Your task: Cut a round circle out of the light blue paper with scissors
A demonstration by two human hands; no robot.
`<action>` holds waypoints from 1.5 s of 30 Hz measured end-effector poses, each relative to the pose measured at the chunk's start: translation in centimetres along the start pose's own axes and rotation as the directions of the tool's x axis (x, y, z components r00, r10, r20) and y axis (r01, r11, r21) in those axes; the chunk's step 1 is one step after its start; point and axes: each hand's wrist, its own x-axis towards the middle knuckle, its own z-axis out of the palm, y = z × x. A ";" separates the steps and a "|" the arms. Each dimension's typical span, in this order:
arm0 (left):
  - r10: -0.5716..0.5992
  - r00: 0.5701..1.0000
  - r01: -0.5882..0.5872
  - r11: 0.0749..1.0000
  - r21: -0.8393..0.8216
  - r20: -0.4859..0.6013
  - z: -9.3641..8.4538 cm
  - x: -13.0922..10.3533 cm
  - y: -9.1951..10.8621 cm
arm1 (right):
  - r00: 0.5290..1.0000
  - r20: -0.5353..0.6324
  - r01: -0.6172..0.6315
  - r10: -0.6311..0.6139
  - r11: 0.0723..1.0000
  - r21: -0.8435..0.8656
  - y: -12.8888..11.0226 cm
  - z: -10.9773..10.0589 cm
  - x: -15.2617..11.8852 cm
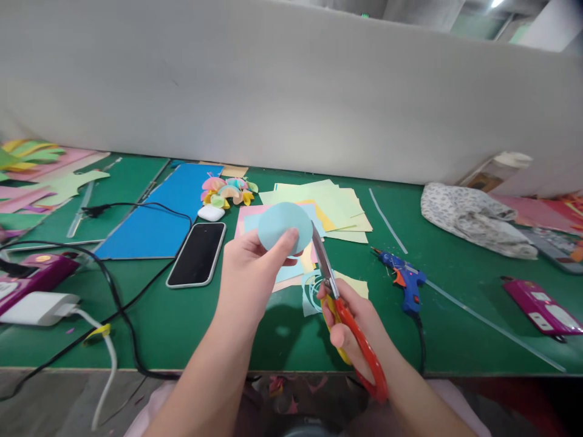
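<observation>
Forearms cross lower center; scissors gripped by right hand could nick left hand's pinched paper disc if it slips.

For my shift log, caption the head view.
Left hand holds a light-blue paper disc; right hand holds scissors at its edge.

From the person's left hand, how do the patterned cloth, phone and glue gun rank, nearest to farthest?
From the left hand:
1. Phone, on its left
2. Glue gun, on its right
3. Patterned cloth, farther right, toward the wall
</observation>
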 end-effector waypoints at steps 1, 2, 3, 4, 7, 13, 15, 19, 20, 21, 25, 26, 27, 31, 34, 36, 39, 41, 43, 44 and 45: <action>0.001 1.000 -0.001 1.000 0.004 0.002 0.0 -0.1 0.0 | 1.000 -0.002 -0.005 0.005 1.000 0.014 0.1 0.0 0.1; 0.002 1.000 -0.002 1.000 0.008 0.006 0.1 -0.1 0.0 | 1.000 -0.004 -0.018 0.018 0.999 0.031 0.1 0.0 0.1; 0.003 1.000 -0.004 1.000 0.013 0.011 0.1 -0.2 0.1 | 0.999 -0.004 -0.040 0.041 0.998 0.052 0.1 0.1 0.1; 0.003 1.000 -0.003 1.000 0.021 0.017 0.2 -0.3 0.1 | 0.998 0.000 -0.069 0.069 0.995 0.076 0.1 0.0 0.1; -0.002 0.999 0.001 0.999 0.045 0.034 0.4 -0.5 0.2 | 0.990 0.028 -0.144 0.141 0.979 0.143 0.1 -0.1 0.1; -0.003 0.999 -0.003 0.992 0.126 0.044 0.5 -0.7 0.1 | 0.994 0.052 -0.104 0.097 0.980 0.170 0.7 -0.5 0.1; -0.006 0.999 -0.003 0.986 0.164 0.054 0.4 -0.7 0.0 | 0.994 0.053 -0.101 0.093 0.983 0.155 0.6 -0.6 0.1; -0.015 0.997 0.000 0.984 0.180 0.079 0.2 -0.6 -0.1 | 0.993 0.018 -0.117 0.115 0.983 0.140 -0.1 -0.4 0.0; -0.017 0.996 0.002 0.985 0.174 0.086 0.2 -0.5 -0.1 | 0.992 0.016 -0.129 0.128 0.981 0.148 -0.3 -0.3 0.0; -0.018 0.995 0.002 0.986 0.168 0.093 0.2 -0.5 -0.1 | 0.990 0.015 -0.139 0.138 0.977 0.161 -0.4 -0.3 0.0; -0.010 0.995 -0.006 0.987 0.161 0.099 0.3 -0.5 -0.1 | 0.991 0.022 -0.135 0.133 0.976 0.173 -0.9 -0.2 -0.1; -0.008 0.995 -0.008 0.986 0.164 0.098 0.3 -0.5 -0.1 | 0.991 0.021 -0.132 0.130 0.978 0.165 -0.9 -0.2 -0.1; -0.007 0.995 -0.009 0.986 0.168 0.096 0.3 -0.5 -0.1 | 0.992 0.021 -0.130 0.128 0.979 0.157 -1.0 -0.2 -0.1; -0.014 0.994 -0.003 0.987 0.159 0.109 0.2 -0.6 -0.1 | 0.991 0.016 -0.135 0.135 0.979 0.155 -1.1 -0.2 -0.1; -0.011 0.995 -0.004 0.989 0.151 0.098 0.2 -0.5 -0.1 | 0.992 0.010 -0.129 0.129 0.981 0.146 -1.3 -0.1 -0.1; -0.012 0.995 -0.002 0.989 0.150 0.094 0.2 -0.5 -0.1 | 0.992 0.009 -0.123 0.123 0.983 0.139 -1.4 -0.1 -0.2; -0.018 0.995 0.003 0.990 0.144 0.100 0.3 -0.5 -0.1 | 0.993 0.005 -0.120 0.121 0.983 0.139 -1.4 -0.1 -0.2; -0.019 0.995 0.006 0.990 0.138 0.095 0.3 -0.4 -0.1 | 0.993 0.006 -0.118 0.118 0.984 0.131 -1.3 -0.1 -0.1; -0.021 0.996 0.009 0.991 0.131 0.091 0.3 -0.4 -0.1 | 0.994 0.005 -0.110 0.110 0.988 0.112 -1.1 -0.1 -0.1; -0.021 0.996 0.009 0.992 0.127 0.092 0.2 -0.4 -0.1 | 0.995 0.006 -0.104 0.104 0.990 0.100 -1.0 -0.2 -0.1; -0.020 0.995 0.008 0.993 0.121 0.094 0.2 -0.4 -0.1 | 0.995 0.007 -0.098 0.098 0.991 0.090 -0.9 -0.2 -0.1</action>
